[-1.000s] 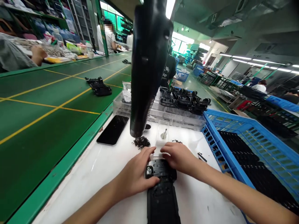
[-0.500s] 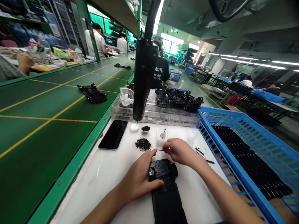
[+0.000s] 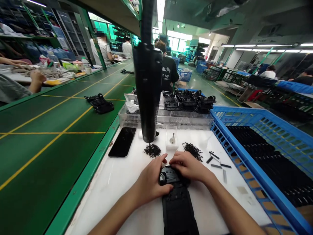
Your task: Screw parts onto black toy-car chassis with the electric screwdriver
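Observation:
On the white work surface lies a long black plastic car chassis [image 3: 179, 209], its near end cut off by the bottom of the view. My left hand [image 3: 151, 178] grips the far end from the left, the thumb across its top. My right hand [image 3: 187, 165] is at the far right corner, fingers curled and pressed together against the edge; whatever is between the fingertips is too small to make out. Above hangs a black electric screwdriver [image 3: 148, 98], tip down. Below its tip is a pile of small black screws [image 3: 152, 150], and another dark pile [image 3: 192, 151] lies beyond my right hand.
A phone [image 3: 122, 142] lies left, and a small clear box [image 3: 172, 145] sits beyond my hands. Black strips [image 3: 226, 166] are scattered right, beside a blue crate [image 3: 244, 156] of black parts. Several chassis [image 3: 188, 100] rest behind. A green conveyor [image 3: 61, 156] runs left; co-workers sit nearby.
My right hand has come back from above the surface to the chassis's far end. My left hand keeps its hold. The view has shifted, uncovering the right-hand dark pile.

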The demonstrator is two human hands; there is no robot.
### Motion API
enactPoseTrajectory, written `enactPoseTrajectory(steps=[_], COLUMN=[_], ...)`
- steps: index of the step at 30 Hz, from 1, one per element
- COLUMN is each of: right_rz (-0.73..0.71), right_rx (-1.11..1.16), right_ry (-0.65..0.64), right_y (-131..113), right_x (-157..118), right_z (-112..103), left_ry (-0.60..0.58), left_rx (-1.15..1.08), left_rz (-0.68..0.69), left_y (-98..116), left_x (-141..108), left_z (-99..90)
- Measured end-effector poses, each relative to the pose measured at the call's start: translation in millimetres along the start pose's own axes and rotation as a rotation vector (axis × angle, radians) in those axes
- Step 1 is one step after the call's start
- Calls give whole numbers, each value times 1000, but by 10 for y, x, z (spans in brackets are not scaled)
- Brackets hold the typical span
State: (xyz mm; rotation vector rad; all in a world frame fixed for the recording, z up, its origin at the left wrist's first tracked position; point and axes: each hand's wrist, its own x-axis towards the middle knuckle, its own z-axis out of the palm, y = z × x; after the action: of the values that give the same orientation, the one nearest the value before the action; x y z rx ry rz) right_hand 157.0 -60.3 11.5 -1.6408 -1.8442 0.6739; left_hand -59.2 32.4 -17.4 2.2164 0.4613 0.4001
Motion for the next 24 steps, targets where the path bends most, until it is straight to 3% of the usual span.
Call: enactPoseTrajectory(steps=[7,12,24], right_rz=[27,47,128], right_rx=[64,41,109], right_ry=[44,74,-25], right_y=[-18,-34,-19], right_x=[-58,-103,-94], right_z=[8,16,-30], left_ry=[-113,-227,-200], left_rx=[-12,-45,-54], left_rz=[5,-66,-233], left_y=[85,157,253], left_x=[168,250,264], left_z=[-84,-128,-79])
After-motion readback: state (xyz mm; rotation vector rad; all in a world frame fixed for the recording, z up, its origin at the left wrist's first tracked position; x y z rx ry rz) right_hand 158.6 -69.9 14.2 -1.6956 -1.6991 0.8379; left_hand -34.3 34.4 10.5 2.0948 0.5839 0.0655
